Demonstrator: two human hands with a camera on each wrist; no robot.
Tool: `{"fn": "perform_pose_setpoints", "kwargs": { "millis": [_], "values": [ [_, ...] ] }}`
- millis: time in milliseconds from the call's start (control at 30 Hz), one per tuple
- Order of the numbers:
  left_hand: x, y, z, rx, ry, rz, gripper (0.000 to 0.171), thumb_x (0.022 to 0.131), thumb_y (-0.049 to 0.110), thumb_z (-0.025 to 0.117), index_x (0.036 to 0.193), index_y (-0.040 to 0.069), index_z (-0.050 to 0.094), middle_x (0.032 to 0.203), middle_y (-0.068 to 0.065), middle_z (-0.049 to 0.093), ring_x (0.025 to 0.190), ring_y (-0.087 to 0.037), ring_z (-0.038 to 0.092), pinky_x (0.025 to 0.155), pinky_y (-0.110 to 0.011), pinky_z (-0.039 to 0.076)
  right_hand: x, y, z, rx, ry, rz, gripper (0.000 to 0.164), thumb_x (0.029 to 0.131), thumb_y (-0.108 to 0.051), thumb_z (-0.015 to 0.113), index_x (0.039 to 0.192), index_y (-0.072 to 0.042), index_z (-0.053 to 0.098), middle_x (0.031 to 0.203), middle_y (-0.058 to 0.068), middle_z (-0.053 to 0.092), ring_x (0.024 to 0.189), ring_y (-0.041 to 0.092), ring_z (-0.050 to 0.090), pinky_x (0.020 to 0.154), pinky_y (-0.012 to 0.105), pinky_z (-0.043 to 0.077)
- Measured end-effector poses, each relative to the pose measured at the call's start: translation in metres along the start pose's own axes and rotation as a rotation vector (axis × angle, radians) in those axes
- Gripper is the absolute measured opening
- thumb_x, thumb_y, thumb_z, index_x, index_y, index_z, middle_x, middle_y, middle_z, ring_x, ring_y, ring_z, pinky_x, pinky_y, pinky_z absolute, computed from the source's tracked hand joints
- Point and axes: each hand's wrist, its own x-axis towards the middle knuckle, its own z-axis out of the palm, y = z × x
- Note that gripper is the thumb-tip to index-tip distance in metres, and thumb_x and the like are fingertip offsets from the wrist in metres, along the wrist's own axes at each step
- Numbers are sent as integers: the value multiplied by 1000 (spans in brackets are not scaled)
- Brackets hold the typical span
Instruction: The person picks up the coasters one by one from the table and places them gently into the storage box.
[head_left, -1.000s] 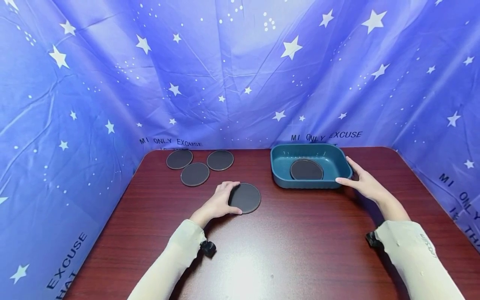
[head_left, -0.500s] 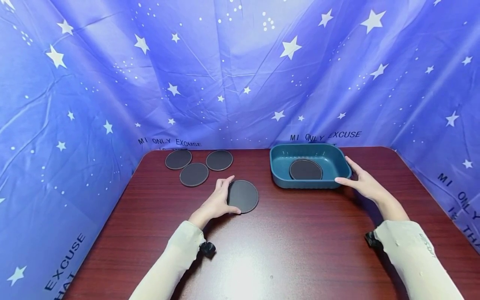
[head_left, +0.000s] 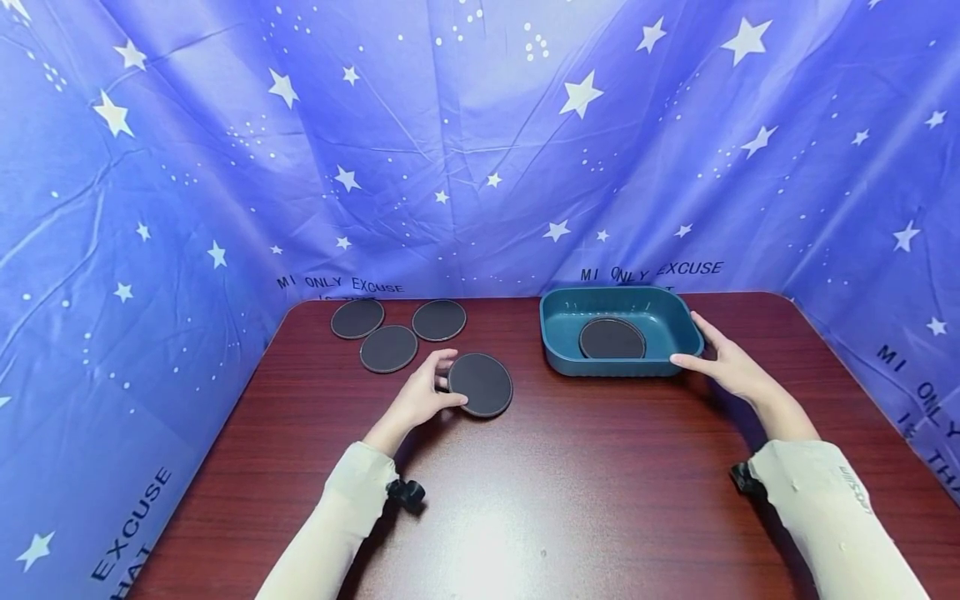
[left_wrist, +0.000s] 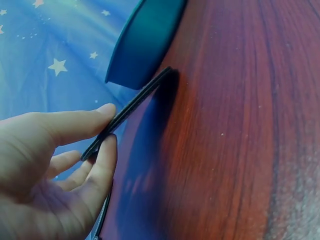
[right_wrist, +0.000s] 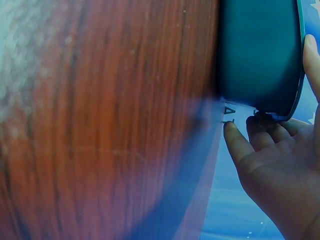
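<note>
My left hand (head_left: 418, 395) pinches a round black coaster (head_left: 482, 387) between thumb and fingers. In the left wrist view the coaster (left_wrist: 136, 106) is seen edge-on, tilted, with a shadow on the table beneath it. At the right, my right hand (head_left: 731, 362) holds the end of a teal rectangular basin (head_left: 600, 367), thumb on the near rim and fingers at the end wall. The right wrist view shows the fingertips against the basin (right_wrist: 262, 55). Inside the basin lies another black coaster (head_left: 612, 339), partly hidden by the front wall.
Three more coasters lie flat at the back left: one at far left (head_left: 357, 319), one in front (head_left: 388, 349), one to the right (head_left: 439, 320). The dark red wooden table (head_left: 585, 483) meets a blue star-patterned curtain (head_left: 465, 150) behind and at the sides.
The coaster in my left hand has come up off the table and shifted slightly left and away from me, now gripped at its left edge. My right hand and the basin have stayed put.
</note>
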Motion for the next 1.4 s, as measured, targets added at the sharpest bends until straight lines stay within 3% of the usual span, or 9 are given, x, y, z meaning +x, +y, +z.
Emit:
{"fn": "perform_pose_setpoints", "kwargs": {
  "millis": [233,533,1133,1400],
  "values": [
    [0,-4,-4,-124,-7,-20,62,81,-3,76,137,-1,50,131,-28,59,96,-30,70,74,-20,54,2,2,0,6,-8,6,98,96,-22,66,159,-8,-7,165,29,0,149,53,8,118,70,12],
    [1,-6,-5,-357,-15,-79,55,88,-7,66,139,-7,46,137,-34,51,89,-13,65,77,-30,64,1,0,-1,-16,-7,11,97,97,-25,65,159,-6,-7,164,29,1,148,54,10,117,71,14],
    [6,0,-2,-455,-6,-111,56,88,-9,63,141,-7,44,138,-33,49,83,-3,61,76,-28,63,0,0,0,-19,-7,12,97,97,-26,65,159,-7,-6,164,31,3,147,55,12,116,72,16],
    [13,11,-1,-493,-14,-122,57,89,-8,63,143,-2,45,140,-27,49,86,-6,61,78,-27,63,1,1,-1,-3,-9,8,97,96,-24,66,159,-8,-7,164,29,1,149,53,9,118,70,13]
  ]
}}
